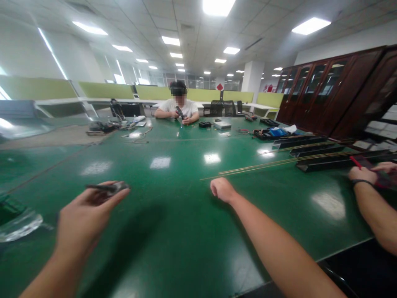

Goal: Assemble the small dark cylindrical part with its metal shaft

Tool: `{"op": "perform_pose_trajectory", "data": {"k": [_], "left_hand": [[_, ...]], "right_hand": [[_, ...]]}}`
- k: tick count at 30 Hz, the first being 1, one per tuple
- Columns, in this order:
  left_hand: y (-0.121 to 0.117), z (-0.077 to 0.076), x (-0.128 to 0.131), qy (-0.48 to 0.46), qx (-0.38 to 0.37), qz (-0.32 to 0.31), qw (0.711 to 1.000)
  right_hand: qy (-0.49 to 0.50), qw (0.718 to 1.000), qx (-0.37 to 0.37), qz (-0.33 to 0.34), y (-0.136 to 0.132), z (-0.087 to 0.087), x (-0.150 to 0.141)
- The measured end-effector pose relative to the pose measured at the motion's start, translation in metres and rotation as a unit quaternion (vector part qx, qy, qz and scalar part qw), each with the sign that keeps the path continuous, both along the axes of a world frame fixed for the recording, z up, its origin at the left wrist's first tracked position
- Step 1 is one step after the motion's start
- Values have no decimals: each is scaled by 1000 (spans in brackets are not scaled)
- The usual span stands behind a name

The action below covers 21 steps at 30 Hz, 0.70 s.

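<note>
My left hand (85, 215) is raised over the green table (173, 198), fingers closed on a small dark grey part (108, 188) with a thin rod sticking out to the left. My right hand (221, 189) reaches forward with its fingers curled into a fist, close to the near end of several thin brass rods (263, 165) that lie across the table. I cannot see anything inside the fist.
Long black trays (335, 161) lie at the right. A co-worker's hands (372, 174) at the right edge hold a red-and-dark object. Another person (178, 108) sits at the far side. Clear plastic packaging (18, 223) lies at the left; tools and cables (118, 124) clutter the far end.
</note>
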State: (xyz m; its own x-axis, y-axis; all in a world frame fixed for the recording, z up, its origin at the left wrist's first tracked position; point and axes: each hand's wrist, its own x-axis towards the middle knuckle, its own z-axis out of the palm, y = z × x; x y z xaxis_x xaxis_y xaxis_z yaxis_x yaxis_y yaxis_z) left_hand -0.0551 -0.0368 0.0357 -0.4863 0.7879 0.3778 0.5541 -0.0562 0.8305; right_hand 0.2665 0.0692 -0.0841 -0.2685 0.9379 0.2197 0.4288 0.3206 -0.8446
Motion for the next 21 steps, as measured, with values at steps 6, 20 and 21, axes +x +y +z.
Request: {"op": "perform_pose_trajectory", "data": {"k": [6, 20, 21], "left_hand": [[61, -55, 83, -7, -43, -281, 959], [41, -92, 82, 151, 1, -411, 899], [41, -93, 83, 149, -1, -417, 896]], "right_hand": [[-19, 998, 14, 56, -10, 6, -4], [15, 982, -5, 186, -53, 17, -26], [10, 983, -3, 184, -53, 18, -26]]}}
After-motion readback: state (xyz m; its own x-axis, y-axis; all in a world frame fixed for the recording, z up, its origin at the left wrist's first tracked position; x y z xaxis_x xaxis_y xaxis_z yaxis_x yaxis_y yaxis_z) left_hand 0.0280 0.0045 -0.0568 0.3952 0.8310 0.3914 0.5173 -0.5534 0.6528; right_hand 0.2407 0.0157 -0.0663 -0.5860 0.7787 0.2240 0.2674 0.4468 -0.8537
